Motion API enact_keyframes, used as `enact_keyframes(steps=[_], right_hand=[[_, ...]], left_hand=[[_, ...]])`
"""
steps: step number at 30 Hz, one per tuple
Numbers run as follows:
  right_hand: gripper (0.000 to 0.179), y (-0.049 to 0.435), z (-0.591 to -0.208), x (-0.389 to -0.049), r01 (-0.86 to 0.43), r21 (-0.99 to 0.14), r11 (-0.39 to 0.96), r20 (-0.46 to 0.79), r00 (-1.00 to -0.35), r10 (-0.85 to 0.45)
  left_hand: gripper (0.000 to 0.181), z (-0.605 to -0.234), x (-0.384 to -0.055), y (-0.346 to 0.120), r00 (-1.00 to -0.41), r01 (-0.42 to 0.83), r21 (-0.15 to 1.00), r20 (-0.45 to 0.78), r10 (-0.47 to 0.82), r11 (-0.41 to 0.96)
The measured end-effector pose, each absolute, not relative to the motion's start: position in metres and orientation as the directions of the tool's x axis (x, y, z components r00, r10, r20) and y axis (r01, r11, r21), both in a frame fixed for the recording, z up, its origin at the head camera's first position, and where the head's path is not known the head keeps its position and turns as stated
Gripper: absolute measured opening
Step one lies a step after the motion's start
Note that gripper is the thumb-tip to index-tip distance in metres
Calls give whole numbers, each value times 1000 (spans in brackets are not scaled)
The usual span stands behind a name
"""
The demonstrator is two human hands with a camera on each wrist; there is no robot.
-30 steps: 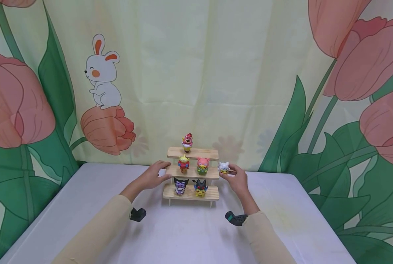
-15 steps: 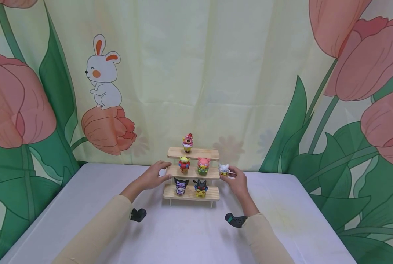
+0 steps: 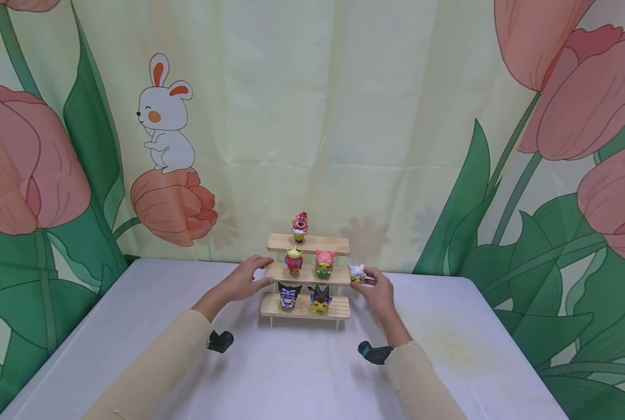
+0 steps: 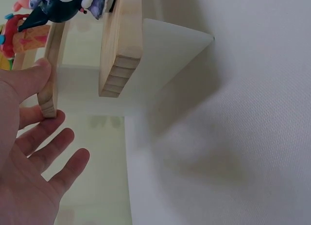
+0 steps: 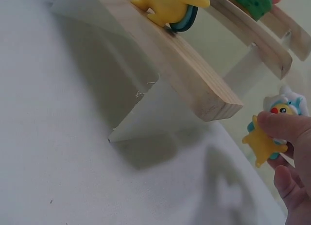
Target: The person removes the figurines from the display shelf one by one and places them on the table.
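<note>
My left hand (image 3: 243, 280) holds the left end of the middle board of a three-tier wooden display stand (image 3: 304, 315). In the left wrist view, its thumb lies on the board (image 4: 48, 96) with a finger below, the other fingers spread. Just off that board's right end, my right hand (image 3: 379, 293) pinches a small yellow figurine (image 5: 265, 143) with a white hood, its thumb across the front. A red figurine (image 3: 293, 262) and a pink-hooded figurine (image 3: 324, 265) stand on the middle board.
On the top board is a pink bear figurine (image 3: 299, 227). The bottom board carries a purple figurine with black ears (image 3: 288, 297) and a yellow figurine with a dark hood (image 3: 320, 300). A white-covered table (image 3: 301, 373) lies beneath, before a tulip-printed curtain (image 3: 375, 116).
My right hand has lowered the white-hooded figurine slightly beside the middle board's right end. The left hand keeps its hold on the board.
</note>
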State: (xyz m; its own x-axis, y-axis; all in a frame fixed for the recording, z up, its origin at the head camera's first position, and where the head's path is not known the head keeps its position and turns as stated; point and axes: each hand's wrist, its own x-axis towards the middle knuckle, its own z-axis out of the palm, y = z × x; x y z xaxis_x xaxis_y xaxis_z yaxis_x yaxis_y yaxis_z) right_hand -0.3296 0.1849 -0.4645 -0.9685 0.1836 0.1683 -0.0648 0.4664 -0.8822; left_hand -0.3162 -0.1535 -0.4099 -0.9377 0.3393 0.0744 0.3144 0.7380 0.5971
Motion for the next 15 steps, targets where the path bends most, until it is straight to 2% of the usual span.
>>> enact_keyframes(steps=[8, 15], right_hand=[[49, 186, -468, -329, -55, -889, 455, 155, -970, 185], [53, 188, -474, -330, -44, -895, 443, 139, -973, 185]], left_hand=[[57, -412, -318, -155, -940, 312, 598, 79, 333, 738], [57, -414, -319, -155, -939, 315, 597, 84, 333, 738]])
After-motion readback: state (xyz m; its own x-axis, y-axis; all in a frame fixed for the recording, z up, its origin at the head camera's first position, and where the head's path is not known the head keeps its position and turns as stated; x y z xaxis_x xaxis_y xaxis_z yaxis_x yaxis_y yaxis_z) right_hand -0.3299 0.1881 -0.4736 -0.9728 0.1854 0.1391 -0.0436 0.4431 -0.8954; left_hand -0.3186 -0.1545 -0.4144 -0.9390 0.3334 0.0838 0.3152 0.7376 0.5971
